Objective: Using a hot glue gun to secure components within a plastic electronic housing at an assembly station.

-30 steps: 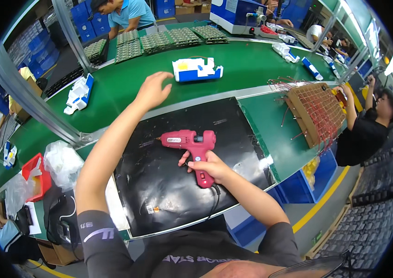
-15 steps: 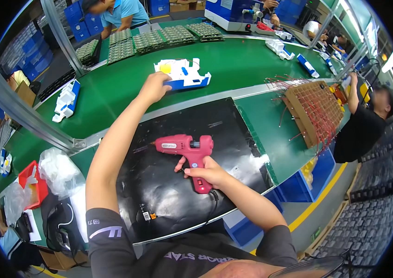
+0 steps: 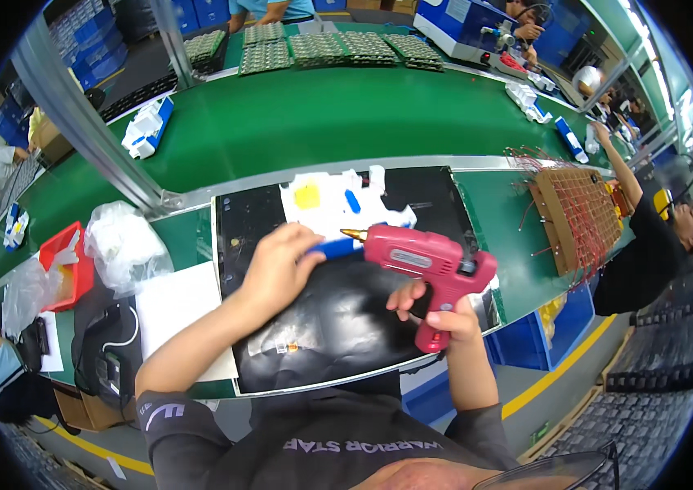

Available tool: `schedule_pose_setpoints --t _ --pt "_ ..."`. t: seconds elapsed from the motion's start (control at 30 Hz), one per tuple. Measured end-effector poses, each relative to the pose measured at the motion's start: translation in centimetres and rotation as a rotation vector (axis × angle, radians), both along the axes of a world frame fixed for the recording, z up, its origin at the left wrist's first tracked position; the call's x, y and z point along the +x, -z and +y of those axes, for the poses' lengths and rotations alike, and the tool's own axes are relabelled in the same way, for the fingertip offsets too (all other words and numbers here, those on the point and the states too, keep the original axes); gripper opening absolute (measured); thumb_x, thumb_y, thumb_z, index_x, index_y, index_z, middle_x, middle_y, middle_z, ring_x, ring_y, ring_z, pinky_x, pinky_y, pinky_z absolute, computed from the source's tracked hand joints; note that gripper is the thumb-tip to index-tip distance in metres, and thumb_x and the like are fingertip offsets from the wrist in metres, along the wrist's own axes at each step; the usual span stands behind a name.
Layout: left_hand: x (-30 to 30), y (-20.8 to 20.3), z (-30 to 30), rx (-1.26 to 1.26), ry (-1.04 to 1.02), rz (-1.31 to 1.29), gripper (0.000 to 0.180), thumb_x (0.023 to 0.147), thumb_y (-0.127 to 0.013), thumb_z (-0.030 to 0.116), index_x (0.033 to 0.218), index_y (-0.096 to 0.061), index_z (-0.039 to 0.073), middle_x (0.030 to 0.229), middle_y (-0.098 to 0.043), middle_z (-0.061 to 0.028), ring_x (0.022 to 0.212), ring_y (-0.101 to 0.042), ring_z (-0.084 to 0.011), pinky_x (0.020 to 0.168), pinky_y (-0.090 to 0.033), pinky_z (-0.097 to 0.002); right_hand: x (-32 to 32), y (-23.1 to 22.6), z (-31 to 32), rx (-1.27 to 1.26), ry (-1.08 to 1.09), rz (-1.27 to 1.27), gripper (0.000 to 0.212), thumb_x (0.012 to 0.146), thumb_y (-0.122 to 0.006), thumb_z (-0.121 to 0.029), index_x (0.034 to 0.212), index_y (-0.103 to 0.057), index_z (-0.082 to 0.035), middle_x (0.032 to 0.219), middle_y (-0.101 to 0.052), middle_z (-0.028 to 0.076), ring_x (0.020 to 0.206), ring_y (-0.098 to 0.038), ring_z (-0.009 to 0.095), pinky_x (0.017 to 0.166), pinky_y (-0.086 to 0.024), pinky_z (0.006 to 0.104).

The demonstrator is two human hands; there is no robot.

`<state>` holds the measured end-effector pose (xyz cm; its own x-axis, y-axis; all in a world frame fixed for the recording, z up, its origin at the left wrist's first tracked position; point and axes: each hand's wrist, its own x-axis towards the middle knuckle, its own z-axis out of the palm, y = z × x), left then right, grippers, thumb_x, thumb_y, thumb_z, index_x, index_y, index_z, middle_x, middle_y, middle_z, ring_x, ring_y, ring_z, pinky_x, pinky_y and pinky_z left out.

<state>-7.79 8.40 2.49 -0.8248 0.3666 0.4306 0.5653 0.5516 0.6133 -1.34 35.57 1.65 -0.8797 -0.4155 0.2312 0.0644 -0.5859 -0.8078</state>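
Observation:
My right hand (image 3: 438, 314) grips the handle of a pink hot glue gun (image 3: 428, 265), raised over the black mat (image 3: 306, 359). Its brass nozzle points left, close to a white and blue plastic housing (image 3: 326, 211) at the mat's far side. Fingers of my left hand (image 3: 281, 265) close on the blue near edge of that housing. A yellow patch and a small blue part show inside its white shell. The gun covers the housing's lower right part; whether the nozzle touches it I cannot tell.
Beyond the mat runs a green conveyor (image 3: 257, 122) bearing more housings (image 3: 148, 128) and several stacks of circuit boards (image 3: 342, 49). A brown box with red wires (image 3: 579, 216) stands at right, near a co-worker. Plastic bags (image 3: 124, 245) and a red bin (image 3: 69, 265) lie at left.
My left hand has brought the housing from the conveyor onto the black mat. The glue gun has been lifted and moved right, its nozzle now by the housing. The view has shifted.

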Motion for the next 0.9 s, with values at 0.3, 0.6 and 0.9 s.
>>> schedule_pose_setpoints --t 0.3,0.6,0.9 --pt "10.5 -0.8 0.6 -0.184 0.033 -0.061 0.031 0.078 -0.073 0.014 0.106 -0.065 0.002 0.103 -0.063 -0.0125 0.086 -0.065 -0.0299 0.075 -0.054 -0.0378 1.8 -1.3 0.4 0.176 0.104 -0.128 0.038 0.073 -0.067 -0.009 0.108 -0.054 -0.001 0.099 -0.062 0.014 0.1 -0.061 0.031 0.084 -0.048 0.0407" --pt "-0.8 0.9 -0.5 0.007 0.043 -0.061 0.027 0.081 -0.071 0.01 0.104 -0.067 -0.002 0.112 -0.066 -0.0184 0.103 -0.064 -0.0343 0.09 -0.051 -0.0377 2.3 -1.8 -0.5 0.308 0.23 -0.15 0.042 0.068 -0.069 -0.014 0.105 -0.053 -0.001 0.093 -0.063 0.015 0.083 -0.062 0.025 0.091 -0.047 0.0435" --pt "-2.9 5.2 -0.5 0.424 0.002 -0.621 0.021 0.083 -0.073 0.012 0.096 -0.072 -0.004 0.095 -0.072 -0.0144 0.085 -0.07 -0.0179 0.077 -0.054 -0.0278 2.9 -1.8 0.5 0.363 0.133 -0.112 0.037 0.077 -0.065 -0.001 0.113 -0.056 0.002 0.105 -0.063 0.014 0.104 -0.06 0.024 0.085 -0.048 0.0363"
